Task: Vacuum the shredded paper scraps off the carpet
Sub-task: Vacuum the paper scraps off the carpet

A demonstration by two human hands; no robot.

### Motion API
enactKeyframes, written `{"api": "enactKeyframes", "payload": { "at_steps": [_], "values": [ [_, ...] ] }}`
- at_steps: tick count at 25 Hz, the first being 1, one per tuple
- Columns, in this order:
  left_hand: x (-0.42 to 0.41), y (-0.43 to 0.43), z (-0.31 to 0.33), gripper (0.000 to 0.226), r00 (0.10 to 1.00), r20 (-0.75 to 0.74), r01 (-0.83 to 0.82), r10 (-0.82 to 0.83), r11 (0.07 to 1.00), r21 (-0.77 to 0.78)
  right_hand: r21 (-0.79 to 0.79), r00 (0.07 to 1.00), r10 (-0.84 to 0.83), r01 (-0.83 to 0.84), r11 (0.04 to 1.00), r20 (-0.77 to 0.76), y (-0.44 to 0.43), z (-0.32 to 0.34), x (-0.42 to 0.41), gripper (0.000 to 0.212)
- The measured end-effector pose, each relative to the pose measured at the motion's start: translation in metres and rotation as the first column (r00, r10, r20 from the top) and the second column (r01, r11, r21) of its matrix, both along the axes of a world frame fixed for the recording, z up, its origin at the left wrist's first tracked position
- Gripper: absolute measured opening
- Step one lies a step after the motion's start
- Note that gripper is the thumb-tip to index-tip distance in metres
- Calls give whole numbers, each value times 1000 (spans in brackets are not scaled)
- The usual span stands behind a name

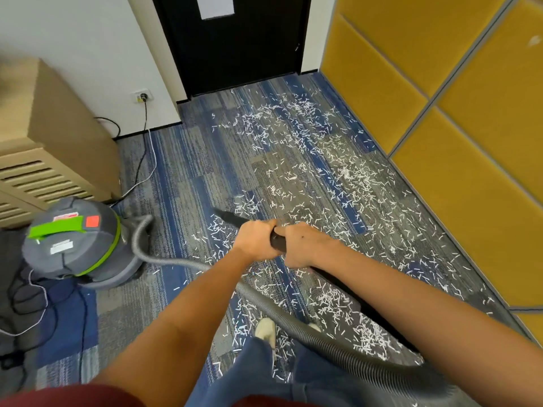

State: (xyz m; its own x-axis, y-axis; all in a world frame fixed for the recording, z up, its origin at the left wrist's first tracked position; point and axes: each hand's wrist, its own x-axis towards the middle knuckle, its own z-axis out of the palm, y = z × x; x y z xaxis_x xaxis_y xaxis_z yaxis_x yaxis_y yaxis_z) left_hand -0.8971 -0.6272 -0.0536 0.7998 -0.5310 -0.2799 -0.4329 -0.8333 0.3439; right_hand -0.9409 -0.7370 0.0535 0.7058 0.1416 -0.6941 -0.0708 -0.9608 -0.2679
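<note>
White shredded paper scraps (308, 160) lie scattered over the blue-and-grey striped carpet (182, 171), from the door down past my feet. Both hands hold the black vacuum nozzle tube (232, 218), which points up-left with its tip low over the scraps. My left hand (257, 239) grips the tube in front. My right hand (302, 245) grips it just behind, touching the left. A ribbed grey hose (317, 333) runs from the tube under my arms and curves left to the grey canister vacuum (79, 245) with a green handle.
A tan slatted cabinet (50, 148) stands at the left behind the vacuum. Its cord (144, 154) runs to a wall socket (142, 96). Loose cables (32, 301) lie at the lower left. A black door (235, 39) is ahead, yellow wall panels (458, 113) on the right. My shoe (266, 330) stands among scraps.
</note>
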Motion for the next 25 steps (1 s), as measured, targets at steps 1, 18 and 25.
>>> {"api": "enactKeyframes", "payload": {
  "at_steps": [1, 18, 25],
  "values": [
    [-2, 6, 2, 37, 1000, 5, -19, 19, 999, 29, 1, 999, 34, -34, 999, 4, 4, 0, 2, 58],
    [-60, 7, 13, 33, 960, 61, -279, 274, 951, 132, -42, 954, 295, -293, 955, 50, 2, 6, -28, 51],
    [-55, -12, 18, 25, 955, 12, -296, 296, 955, -24, -59, 979, 191, -188, 980, 64, -7, 9, -26, 43]
  ]
}}
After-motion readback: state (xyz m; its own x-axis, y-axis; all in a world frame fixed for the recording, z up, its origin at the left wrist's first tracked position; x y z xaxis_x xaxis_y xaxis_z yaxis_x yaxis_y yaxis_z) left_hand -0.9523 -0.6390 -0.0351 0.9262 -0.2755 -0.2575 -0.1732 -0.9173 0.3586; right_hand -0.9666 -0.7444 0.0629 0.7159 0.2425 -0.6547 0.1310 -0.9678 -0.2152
